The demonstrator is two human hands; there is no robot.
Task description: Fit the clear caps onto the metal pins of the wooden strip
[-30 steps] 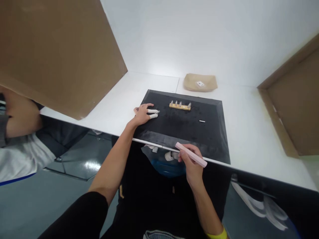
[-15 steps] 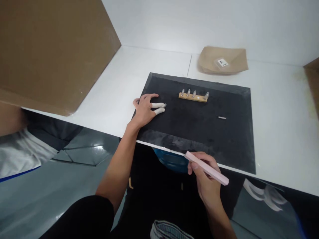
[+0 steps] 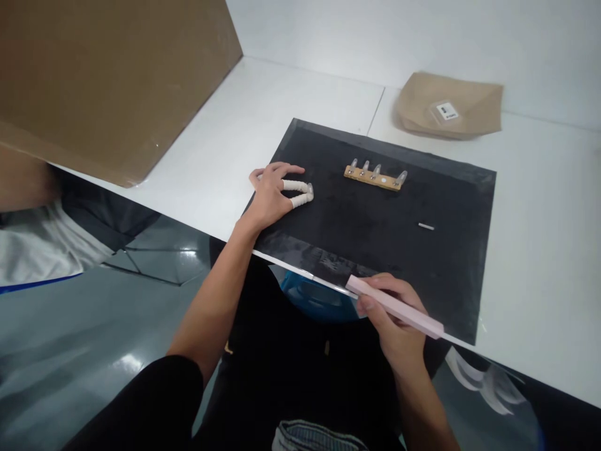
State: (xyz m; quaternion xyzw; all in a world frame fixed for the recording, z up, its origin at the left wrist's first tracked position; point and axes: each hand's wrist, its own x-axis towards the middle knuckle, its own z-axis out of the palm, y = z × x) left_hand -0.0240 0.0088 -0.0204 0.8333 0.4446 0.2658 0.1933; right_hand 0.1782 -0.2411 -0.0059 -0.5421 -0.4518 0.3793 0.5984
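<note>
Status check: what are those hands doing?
Left hand: wrapped fingers pinching small clear piece. Right hand: gripping pink bar. Wooden strip, pale stick on black mat.

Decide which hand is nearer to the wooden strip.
Left. The left hand, a clear piece at its fingertips, is just left of the wooden strip on the black mat; the right hand, holding the pink bar, is farther, by the near edge.

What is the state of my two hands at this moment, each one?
Left hand: closed at two white-wrapped fingertips, pinching a clear nail tip; other fingers spread.
Right hand: closed, holding a pink nail buffer.
</note>
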